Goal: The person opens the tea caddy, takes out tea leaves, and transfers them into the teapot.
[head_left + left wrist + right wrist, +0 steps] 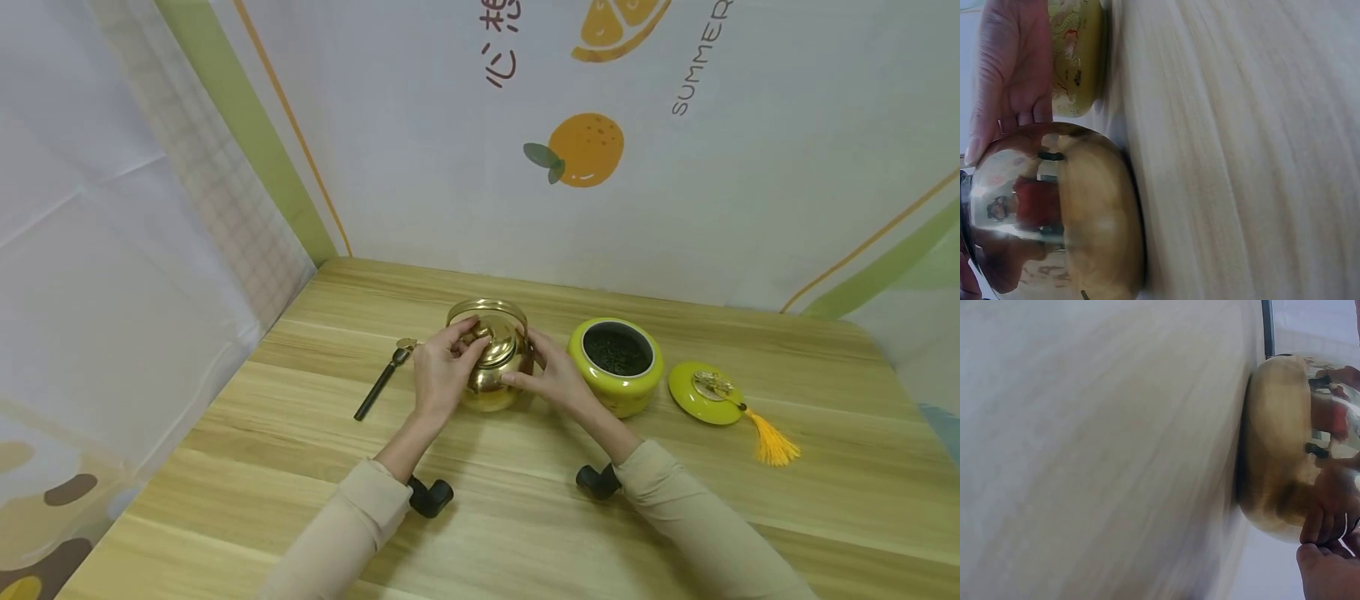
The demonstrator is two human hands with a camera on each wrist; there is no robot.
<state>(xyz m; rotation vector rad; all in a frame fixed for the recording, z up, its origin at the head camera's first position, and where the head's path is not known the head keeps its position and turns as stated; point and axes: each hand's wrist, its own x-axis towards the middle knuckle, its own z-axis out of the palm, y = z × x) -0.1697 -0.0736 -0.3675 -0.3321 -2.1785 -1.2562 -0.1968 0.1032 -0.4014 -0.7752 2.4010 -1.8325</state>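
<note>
A shiny brass teapot (491, 398) with a raised hoop handle (487, 305) stands on the wooden table. My left hand (441, 371) reaches over its top and pinches the knob of the lid (497, 354), which sits at the pot's mouth. My right hand (555, 379) holds the pot's right side, thumb towards the front and fingers around the side. That same hand (1013, 69) shows in the left wrist view against the polished body (1066, 212). In the right wrist view its fingertips touch the pot (1279, 456) low down.
Right of the teapot is an uncovered yellow-green jar (626, 392) with dark tea leaves (617, 354) inside. Beyond it lies its lid (686, 396) with an orange tassel (776, 442). A dark-handled scoop (381, 383) lies to the left. A printed cloth (450, 167) hangs behind the table.
</note>
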